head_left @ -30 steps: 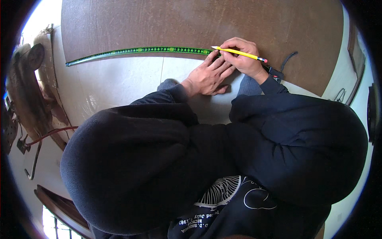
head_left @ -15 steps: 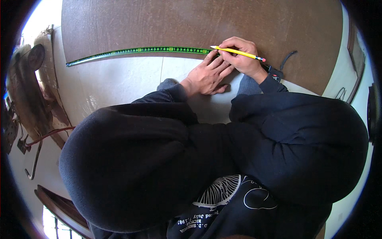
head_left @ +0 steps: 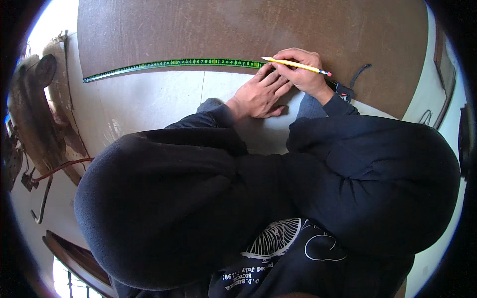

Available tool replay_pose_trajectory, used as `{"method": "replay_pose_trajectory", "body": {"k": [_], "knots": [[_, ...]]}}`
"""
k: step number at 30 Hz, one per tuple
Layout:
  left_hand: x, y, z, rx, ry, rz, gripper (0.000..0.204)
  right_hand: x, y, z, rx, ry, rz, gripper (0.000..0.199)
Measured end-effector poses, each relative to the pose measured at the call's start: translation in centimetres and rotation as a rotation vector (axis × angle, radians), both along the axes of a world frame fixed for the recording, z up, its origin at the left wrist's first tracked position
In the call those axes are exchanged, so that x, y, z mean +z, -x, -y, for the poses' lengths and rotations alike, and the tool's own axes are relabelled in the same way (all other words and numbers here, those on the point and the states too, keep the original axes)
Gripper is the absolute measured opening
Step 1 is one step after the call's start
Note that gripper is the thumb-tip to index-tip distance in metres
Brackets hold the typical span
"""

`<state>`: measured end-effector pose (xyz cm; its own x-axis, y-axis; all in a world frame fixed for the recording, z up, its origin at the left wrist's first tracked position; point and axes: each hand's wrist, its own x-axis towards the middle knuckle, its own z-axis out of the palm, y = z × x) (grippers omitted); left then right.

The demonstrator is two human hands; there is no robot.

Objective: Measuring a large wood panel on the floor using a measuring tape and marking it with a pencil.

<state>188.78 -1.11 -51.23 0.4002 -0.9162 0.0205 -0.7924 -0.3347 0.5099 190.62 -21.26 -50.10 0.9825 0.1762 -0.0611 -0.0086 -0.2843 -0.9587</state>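
Observation:
A tape measure's black-and-green blade point(head_left: 198, 62) runs along the near edge of a brown board point(head_left: 198, 30), its end tip at the board's left corner. My left hand point(head_left: 261, 94) lies at that edge with fingers stretched out and thumb apart. Its fingertips rest at the blade, partly hidden by my right hand point(head_left: 304, 69). That right hand pinches a yellow pencil point(head_left: 298, 65), held slanted with its point to the left, just above the blade, and its pink eraser to the right. Beside the right wrist sits the black tape case point(head_left: 343, 92), partly covered.
A dark wrist strap point(head_left: 360, 74) lies on the board right of the case. Pale floor tiles point(head_left: 164, 94) show below the board. At the left stands a worn wooden piece point(head_left: 35, 114) with a metal hook point(head_left: 44, 201). My dark-clothed knees point(head_left: 154, 198) fill the near side.

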Motion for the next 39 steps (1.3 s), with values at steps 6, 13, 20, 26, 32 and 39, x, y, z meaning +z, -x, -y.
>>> {"method": "replay_pose_trajectory", "body": {"k": [6,13,20,26,32,39], "knots": [[0.0,0.0,0.0,0.018,0.03,-0.017,0.071,-0.1,-0.1,-0.1,0.004,0.004,0.019,0.012],[0.0,-0.2,-0.1,-0.001,0.021,-0.046,0.07,-0.2,-0.2,-0.1,-0.013,0.029,0.022,0.011],[0.1,-0.1,-0.2,-0.005,-0.003,-0.022,0.07,-0.1,0.1,-0.1,-0.001,0.008,-0.004,0.012],[-0.2,0.0,-0.2,-0.003,0.009,0.004,0.069,0.1,-0.1,0.0,-0.007,0.043,-0.012,0.012],[-0.3,0.4,-0.2,0.009,-0.008,-0.039,0.068,-0.1,-0.2,0.0,0.09,-0.022,0.075,0.012],[-0.7,0.9,-0.1,0.026,-0.021,0.058,0.07,0.3,-0.1,-0.5,0.049,-0.019,0.065,0.011]]}}
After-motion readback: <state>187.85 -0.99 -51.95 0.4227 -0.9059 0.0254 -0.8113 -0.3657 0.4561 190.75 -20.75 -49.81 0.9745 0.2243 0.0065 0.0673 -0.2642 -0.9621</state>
